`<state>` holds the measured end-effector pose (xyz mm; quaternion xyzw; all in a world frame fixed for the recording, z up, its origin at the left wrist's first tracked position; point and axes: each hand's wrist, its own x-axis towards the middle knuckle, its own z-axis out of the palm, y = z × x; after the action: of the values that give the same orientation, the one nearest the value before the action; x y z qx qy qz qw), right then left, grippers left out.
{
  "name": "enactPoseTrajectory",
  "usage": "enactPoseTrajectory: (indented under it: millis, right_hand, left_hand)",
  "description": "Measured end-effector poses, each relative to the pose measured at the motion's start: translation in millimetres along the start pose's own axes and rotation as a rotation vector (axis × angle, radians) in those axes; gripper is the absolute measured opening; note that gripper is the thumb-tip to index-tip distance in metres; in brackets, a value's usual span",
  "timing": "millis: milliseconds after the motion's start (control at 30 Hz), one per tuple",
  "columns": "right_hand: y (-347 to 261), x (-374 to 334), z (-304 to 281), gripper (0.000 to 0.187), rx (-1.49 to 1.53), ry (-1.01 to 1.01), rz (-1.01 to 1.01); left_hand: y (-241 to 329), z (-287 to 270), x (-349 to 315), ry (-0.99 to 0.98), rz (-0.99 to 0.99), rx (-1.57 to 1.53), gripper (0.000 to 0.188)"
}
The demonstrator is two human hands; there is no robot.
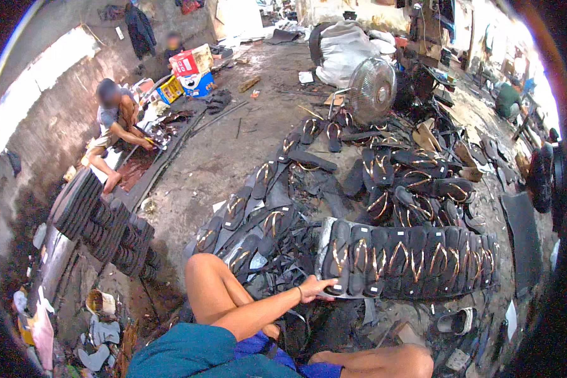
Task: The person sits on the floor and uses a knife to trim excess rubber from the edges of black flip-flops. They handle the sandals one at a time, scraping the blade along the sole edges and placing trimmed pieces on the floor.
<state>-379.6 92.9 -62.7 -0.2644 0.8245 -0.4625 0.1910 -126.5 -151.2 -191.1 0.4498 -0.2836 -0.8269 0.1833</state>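
Left hand point(316, 288) grip loosely apart, fingers resting on the end sandal point(337, 257) of the black sandal row point(409, 259) on the floor; right hand unseen. Step: aligning row; next needs a firmer pinch.

The left hand point(319, 288) rests on a row of black flip-flops point(409, 259).

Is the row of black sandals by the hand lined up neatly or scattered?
Lined up: the sandal row sits side by side, overlapping, straps up. The left hand rests on its near end. Right hand not in view.
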Motion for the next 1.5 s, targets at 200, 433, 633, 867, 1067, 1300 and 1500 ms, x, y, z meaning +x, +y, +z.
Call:
enactPoseTrajectory:
  millis: [200, 433, 633, 867, 1067, 1300, 1500]
  right_hand:
    - [4.3, -14.8, -14.4, 0.037, 0.074, 0.076, 0.032]
    - [2.0, -50.0, -23.7, 0.036, 0.267, 0.146, 0.106]
    - [-10.7, -125.9, -37.1, 0.035, 0.673, 0.222, 0.257]
    - [-68.8, -160.0, 39.4, 0.040, 0.547, -0.312, 0.233]
    - [-88.7, -160.3, 48.5, 0.039, 0.057, -0.515, 0.071]
    - [-80.0, -139.0, 66.5, 0.028, 0.054, -0.622, 0.017]
    - [-92.9, -109.5, 92.8, 0.027, -0.021, -0.652, -0.079]
  left_hand:
    - [1.3, 127.8, -45.2, -0.122, 0.031, -0.107, 0.040]
    - [76.9, 216.6, -125.8, -0.283, 0.069, -0.363, 0.037]
    - [72.5, 198.2, -159.2, -0.180, 0.074, -0.340, 0.030]
    - [58.9, 94.9, -135.6, -0.028, 0.185, -0.023, 0.033]
    - [59.5, 78.1, -150.6, 0.155, 0.147, 0.393, 0.041]
    - [54.1, 80.7, -166.6, -0.020, 0.014, 0.141, 0.031]
    - [55.3, 74.0, -167.3, -0.030, -0.016, -0.014, 0.030]
